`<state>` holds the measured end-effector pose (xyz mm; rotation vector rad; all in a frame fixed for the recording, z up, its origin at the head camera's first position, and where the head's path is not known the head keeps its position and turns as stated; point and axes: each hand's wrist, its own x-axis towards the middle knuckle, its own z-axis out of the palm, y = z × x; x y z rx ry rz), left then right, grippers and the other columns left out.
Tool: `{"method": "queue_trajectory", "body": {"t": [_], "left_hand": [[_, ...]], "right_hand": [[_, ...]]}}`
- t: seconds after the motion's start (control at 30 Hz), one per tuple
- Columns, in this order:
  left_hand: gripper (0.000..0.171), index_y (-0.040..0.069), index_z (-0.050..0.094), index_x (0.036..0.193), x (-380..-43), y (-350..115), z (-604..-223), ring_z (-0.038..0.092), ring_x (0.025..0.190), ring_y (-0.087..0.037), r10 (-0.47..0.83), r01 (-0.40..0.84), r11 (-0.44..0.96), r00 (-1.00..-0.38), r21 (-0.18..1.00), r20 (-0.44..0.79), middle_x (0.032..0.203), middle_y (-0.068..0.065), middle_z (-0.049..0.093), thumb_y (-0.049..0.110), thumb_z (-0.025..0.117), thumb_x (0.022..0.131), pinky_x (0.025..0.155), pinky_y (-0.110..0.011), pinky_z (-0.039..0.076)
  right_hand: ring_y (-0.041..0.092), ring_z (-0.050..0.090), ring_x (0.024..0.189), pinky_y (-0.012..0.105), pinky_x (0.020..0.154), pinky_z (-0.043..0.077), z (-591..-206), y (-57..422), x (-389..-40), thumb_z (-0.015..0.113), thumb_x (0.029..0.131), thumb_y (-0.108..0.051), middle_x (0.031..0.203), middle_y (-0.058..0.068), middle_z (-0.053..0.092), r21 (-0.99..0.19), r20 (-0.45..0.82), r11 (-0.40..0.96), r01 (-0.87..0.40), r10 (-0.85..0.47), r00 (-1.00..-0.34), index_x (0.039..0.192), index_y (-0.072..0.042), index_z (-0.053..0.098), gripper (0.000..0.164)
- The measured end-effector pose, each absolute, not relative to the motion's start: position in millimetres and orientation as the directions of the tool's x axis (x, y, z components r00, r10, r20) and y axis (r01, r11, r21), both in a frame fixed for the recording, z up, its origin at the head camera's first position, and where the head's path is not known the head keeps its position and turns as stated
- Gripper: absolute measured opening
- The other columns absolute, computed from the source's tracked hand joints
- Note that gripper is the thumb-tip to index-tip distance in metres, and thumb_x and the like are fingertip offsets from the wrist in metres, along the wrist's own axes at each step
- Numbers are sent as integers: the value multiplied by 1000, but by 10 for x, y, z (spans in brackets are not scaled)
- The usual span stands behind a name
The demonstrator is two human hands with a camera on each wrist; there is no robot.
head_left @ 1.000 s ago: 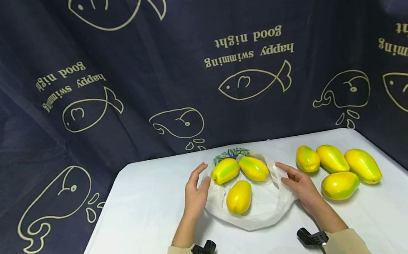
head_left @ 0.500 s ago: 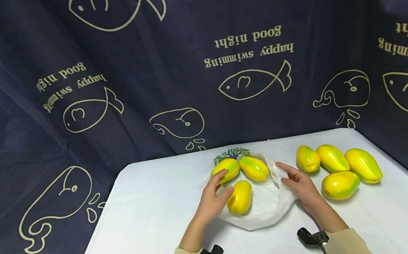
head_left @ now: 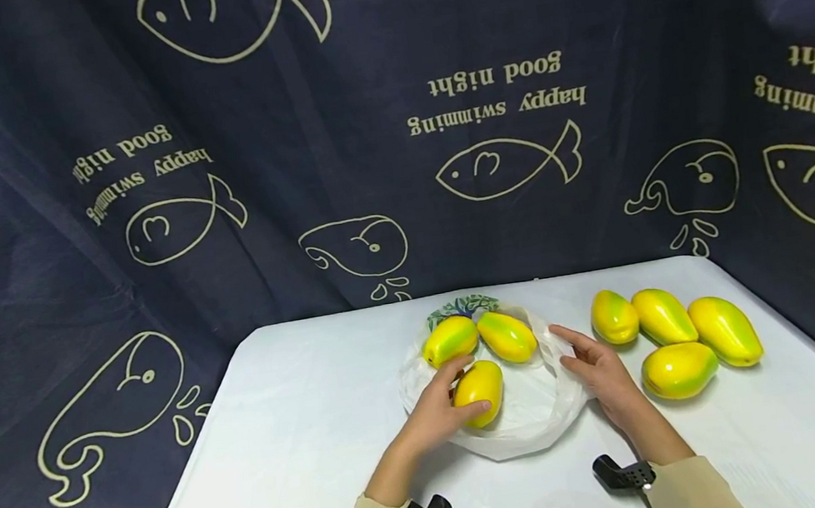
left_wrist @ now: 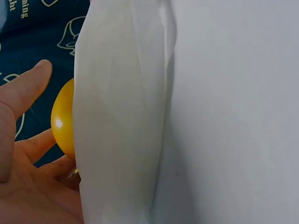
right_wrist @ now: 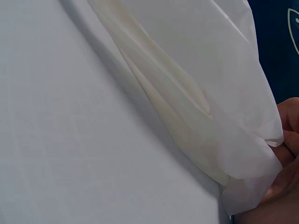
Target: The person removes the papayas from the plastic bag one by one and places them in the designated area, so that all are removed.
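In the head view, a white plastic bag [head_left: 521,444] lies with its mouth spread, three yellow-green papayas in it. My left hand [head_left: 437,415] reaches over the bag's left rim to the nearest papaya [head_left: 485,388], thumb and fingers spread to either side of it. In the left wrist view the thumb [left_wrist: 32,86] stands apart from this papaya [left_wrist: 63,119], fingers right at its surface. My right hand [head_left: 602,370] pinches the bag's right rim; plastic covers part of the fingers in the right wrist view. Two papayas, one left [head_left: 451,339], one right [head_left: 509,336], lie deeper in.
Several more papayas [head_left: 681,371] sit grouped on the white table [head_left: 307,433] right of the bag. A green tree print [head_left: 462,306] shows at the bag's far side. Dark printed cloth [head_left: 365,150] hangs behind the table.
My left hand has left the bag's left edge and moved right, over the rim to the nearest papaya. The right hand stays at the bag's right rim.
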<state>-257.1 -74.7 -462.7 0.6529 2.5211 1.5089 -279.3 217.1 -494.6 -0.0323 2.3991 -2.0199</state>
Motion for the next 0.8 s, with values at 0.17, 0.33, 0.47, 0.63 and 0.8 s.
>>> {"method": "queue_trajectory", "body": {"t": [0.17, 0.33, 0.47, 0.63, 0.8], "left_hand": [[71, 14, 44, 149, -2571, -747, -4651, 41, 144, -27, 433, 300, 447, -897, 843, 90, 156, -6, 42, 25, 77, 87, 120, -51, 34], [67, 12, 48, 146, -2584, -748, -4675, 49, 135, -26, 437, 302, 447, -895, 842, 90, 152, -7, 48, 23, 77, 87, 115, -49, 41], [66, 14, 50, 145, -2598, -748, -4688, 52, 132, -24, 434, 299, 456, -897, 838, 84, 151, -5, 51, 23, 78, 86, 112, -45, 45], [66, 16, 51, 145, -2604, -751, -4687, 52, 133, -23, 429, 287, 457, -900, 842, 74, 151, -3, 50, 24, 78, 86, 112, -44, 45], [65, 16, 51, 145, -2609, -763, -4702, 53, 131, -23, 424, 286, 459, -902, 841, 75, 151, -3, 51, 24, 78, 86, 111, -44, 46]], "right_hand": [[26, 12, 157, 48, 127, 13, -4950, 2163, -2796, 51, 99, -3, 167, 4, 25, -984, -2, 176, -1, -20, -1000, 154, -15, 40, 56], [25, 12, 157, 48, 127, 13, -4957, 2167, -2795, 50, 99, -2, 166, 3, 26, -985, 1, 172, -4, -20, -1000, 153, -14, 40, 56], [26, 13, 157, 48, 127, 14, -4962, 2168, -2791, 50, 99, -2, 166, 3, 26, -984, 2, 177, -6, -21, -1000, 154, -15, 40, 57], [27, 14, 157, 48, 126, 16, -4970, 2161, -2796, 51, 100, -4, 167, 3, 25, -982, -9, 191, 6, -16, -1000, 154, -17, 40, 57], [28, 13, 157, 49, 127, 15, -4973, 2153, -2800, 51, 100, -4, 167, 4, 25, -978, -16, 206, 13, -12, -1000, 153, -17, 41, 56]]}}
